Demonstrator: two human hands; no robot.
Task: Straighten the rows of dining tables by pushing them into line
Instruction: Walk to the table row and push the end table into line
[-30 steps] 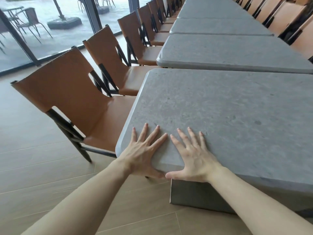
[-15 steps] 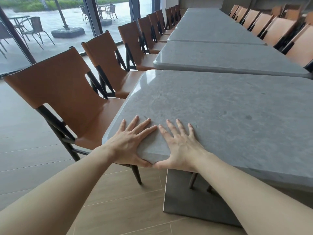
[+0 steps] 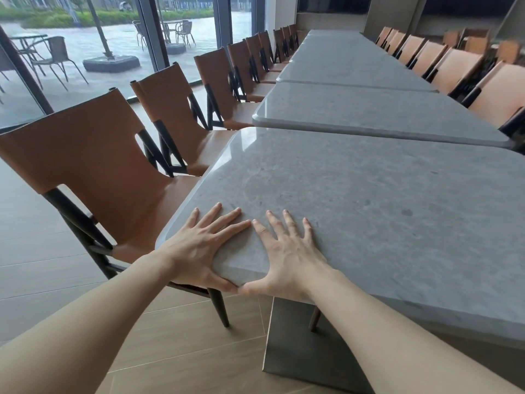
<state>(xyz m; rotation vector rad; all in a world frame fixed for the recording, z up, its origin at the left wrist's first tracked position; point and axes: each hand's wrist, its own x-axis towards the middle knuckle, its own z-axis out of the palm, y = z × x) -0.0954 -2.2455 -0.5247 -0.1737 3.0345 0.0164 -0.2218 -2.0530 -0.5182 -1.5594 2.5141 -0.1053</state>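
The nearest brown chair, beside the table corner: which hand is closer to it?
Left. The left hand lies flat on the near table at its corner, right beside the nearest brown chair; the right hand lies just inboard of it, farther from the chair.

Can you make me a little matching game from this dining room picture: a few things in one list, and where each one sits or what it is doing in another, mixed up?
Things
1. left hand
2. right hand
3. nearest brown chair
4. second table

Places or states
A. lies just beyond the near table's far edge
B. flat on the table's corner, nearer the chair
C. stands at the near table's left side
D. flat on the near table, thumb at its front edge, on the right

Pairs: 1-B, 2-D, 3-C, 4-A
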